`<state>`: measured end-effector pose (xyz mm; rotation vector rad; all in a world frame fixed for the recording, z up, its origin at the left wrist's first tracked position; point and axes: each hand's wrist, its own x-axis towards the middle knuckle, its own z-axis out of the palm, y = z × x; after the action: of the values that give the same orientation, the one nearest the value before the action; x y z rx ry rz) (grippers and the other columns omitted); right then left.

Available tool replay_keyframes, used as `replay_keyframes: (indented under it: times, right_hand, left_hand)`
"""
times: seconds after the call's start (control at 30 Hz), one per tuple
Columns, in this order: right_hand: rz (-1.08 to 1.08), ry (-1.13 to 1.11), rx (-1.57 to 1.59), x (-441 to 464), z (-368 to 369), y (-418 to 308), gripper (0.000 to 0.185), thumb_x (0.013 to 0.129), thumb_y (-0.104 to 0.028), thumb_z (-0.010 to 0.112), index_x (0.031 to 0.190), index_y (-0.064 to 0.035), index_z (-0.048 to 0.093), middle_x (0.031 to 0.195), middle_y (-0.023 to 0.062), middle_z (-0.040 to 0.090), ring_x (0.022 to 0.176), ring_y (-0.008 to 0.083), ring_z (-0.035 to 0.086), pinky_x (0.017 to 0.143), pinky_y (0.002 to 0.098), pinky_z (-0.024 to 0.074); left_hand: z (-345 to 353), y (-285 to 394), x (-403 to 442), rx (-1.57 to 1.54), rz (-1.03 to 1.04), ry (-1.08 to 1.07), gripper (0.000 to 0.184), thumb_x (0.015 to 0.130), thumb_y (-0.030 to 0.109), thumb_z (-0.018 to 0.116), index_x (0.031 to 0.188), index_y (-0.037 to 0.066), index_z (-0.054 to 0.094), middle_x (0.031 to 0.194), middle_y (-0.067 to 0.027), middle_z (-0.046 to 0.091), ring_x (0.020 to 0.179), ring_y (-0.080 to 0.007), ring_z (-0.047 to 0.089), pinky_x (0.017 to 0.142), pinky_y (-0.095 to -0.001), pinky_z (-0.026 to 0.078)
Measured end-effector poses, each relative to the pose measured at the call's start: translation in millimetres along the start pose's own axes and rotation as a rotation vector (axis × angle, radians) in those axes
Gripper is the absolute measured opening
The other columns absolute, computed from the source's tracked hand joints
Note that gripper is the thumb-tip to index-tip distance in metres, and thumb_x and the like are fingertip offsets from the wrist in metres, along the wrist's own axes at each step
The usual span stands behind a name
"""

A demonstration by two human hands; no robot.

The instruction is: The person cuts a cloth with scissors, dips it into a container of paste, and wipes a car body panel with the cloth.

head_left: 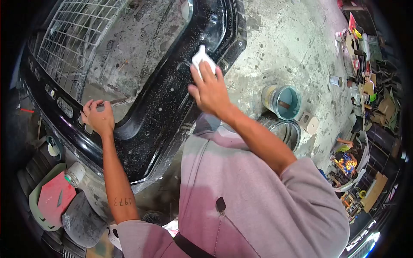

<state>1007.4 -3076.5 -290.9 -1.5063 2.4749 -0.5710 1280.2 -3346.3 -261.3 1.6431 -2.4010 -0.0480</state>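
Observation:
A large black panel [150,103], wet-looking and speckled with white spots, spans the upper left of the head view around a wide opening. On its right arm, my right hand [209,88] presses a white cloth or pad [202,58] against the surface, the fingers laid over it. My left hand [99,117] rests on the panel's lower left edge beside the opening, with fingers bent and spread and nothing visible in it.
A bucket of bluish liquid [287,103] stands on the concrete floor at right, beside a beige block [309,122]. A wire grid [77,26] lies upper left. A red panel [56,195] is lower left. Another person [345,161] is far right among clutter.

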Motion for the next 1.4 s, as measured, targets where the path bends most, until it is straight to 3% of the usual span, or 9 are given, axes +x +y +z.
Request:
replay_keyframes:
  times: [0.1, 0.33, 0.53, 0.8, 0.87, 1.03, 1.2, 1.33, 1.4]
  right_hand:
    - [-0.066, -0.008, -0.095, 14, -7, 23, 0.059, 0.098, -0.039, 0.055, 0.15, -0.0126, 0.046, 0.151, 0.0217, 0.044, 0.144, 0.0363, 0.039, 0.116, 0.0632, 0.0239]
    - [0.326, 0.148, -0.063, 109, -7, 66, 0.054, 0.104, -0.039, 0.042, 0.148, -0.0069, 0.045, 0.152, 0.0222, 0.043, 0.145, 0.0387, 0.035, 0.114, 0.067, 0.0242]
    - [0.022, 0.024, -0.015, 57, -3, 6, 0.066, 0.102, -0.048, 0.044, 0.151, -0.0044, 0.041, 0.157, 0.0249, 0.036, 0.15, 0.037, 0.029, 0.119, 0.0625, 0.0168]
    - [0.468, 0.091, 0.401, 192, -27, 50, 0.073, 0.104, -0.052, 0.033, 0.155, -0.0002, 0.03, 0.161, 0.0277, 0.027, 0.153, 0.0385, 0.019, 0.121, 0.0626, 0.0105]
    - [0.349, 0.269, 0.438, 171, -9, 25, 0.079, 0.102, -0.055, 0.036, 0.157, 0.0003, 0.024, 0.162, 0.0281, 0.024, 0.153, 0.0391, 0.019, 0.122, 0.0602, 0.0099]
    - [0.254, 0.136, 0.422, 179, -24, 51, 0.078, 0.103, -0.052, 0.034, 0.158, 0.0012, 0.019, 0.162, 0.0282, 0.022, 0.153, 0.0377, 0.019, 0.122, 0.0566, 0.0124]
    - [0.325, 0.236, 0.538, 227, -17, 51, 0.065, 0.105, -0.045, 0.034, 0.153, -0.0009, 0.036, 0.158, 0.0275, 0.033, 0.151, 0.0378, 0.026, 0.122, 0.0572, 0.0181]
    - [-0.108, 0.256, 0.298, 149, 1, 14, 0.059, 0.102, -0.039, 0.048, 0.145, 0.0013, 0.048, 0.158, 0.0247, 0.035, 0.148, 0.0387, 0.031, 0.12, 0.0576, 0.0236]
    - [-0.041, 0.256, 0.347, 160, -6, 12, 0.058, 0.102, -0.038, 0.051, 0.146, 0.0007, 0.047, 0.159, 0.0239, 0.033, 0.147, 0.0398, 0.031, 0.118, 0.0602, 0.0257]
  left_hand:
    - [4, -1, -1, -0.01, 0.005, -0.012, 0.021, 0.08, 0.028, 0.071, 0.094, 0.012, 0.074, 0.133, -0.0057, 0.057, 0.137, -0.0438, 0.034, 0.114, -0.0526, 0.029]
    - [2, 3, 0, 0.09, 0.03, -0.01, 0.024, 0.08, 0.031, 0.073, 0.092, 0.011, 0.075, 0.129, -0.0066, 0.058, 0.129, -0.0326, 0.045, 0.114, -0.0459, 0.029]
    - [-5, 9, 0, 0.013, 0.002, -0.052, 0.02, 0.08, 0.027, 0.073, 0.093, 0.012, 0.074, 0.131, -0.0071, 0.056, 0.135, -0.0412, 0.037, 0.12, -0.0528, 0.023]
    - [4, -1, 1, 0.062, 0.118, 0.004, 0.021, 0.078, 0.028, 0.074, 0.09, 0.011, 0.074, 0.125, -0.0084, 0.058, 0.126, -0.034, 0.046, 0.11, -0.0481, 0.032]
    - [5, -3, 3, 0.068, 0.082, 0.007, 0.02, 0.078, 0.028, 0.075, 0.089, 0.012, 0.074, 0.123, -0.0082, 0.059, 0.125, -0.0325, 0.047, 0.11, -0.0469, 0.033]
    - [5, -2, 2, 0.083, 0.096, 0.03, 0.023, 0.075, 0.03, 0.08, 0.087, 0.011, 0.074, 0.125, -0.0077, 0.06, 0.124, -0.0317, 0.049, 0.109, -0.0465, 0.034]
    - [1, 9, 2, 0.003, 0.007, 0.015, 0.024, 0.075, 0.029, 0.08, 0.088, 0.01, 0.074, 0.124, -0.0083, 0.06, 0.124, -0.0314, 0.049, 0.11, -0.0468, 0.033]
    - [2, 8, 1, 0.037, 0.028, 0.003, 0.021, 0.078, 0.025, 0.078, 0.09, 0.009, 0.074, 0.125, -0.01, 0.059, 0.126, -0.0316, 0.047, 0.11, -0.0473, 0.032]
    - [-1, 10, 2, 0.023, 0.029, 0.003, 0.02, 0.078, 0.023, 0.077, 0.091, 0.008, 0.074, 0.126, -0.0101, 0.059, 0.127, -0.0316, 0.046, 0.11, -0.0478, 0.032]
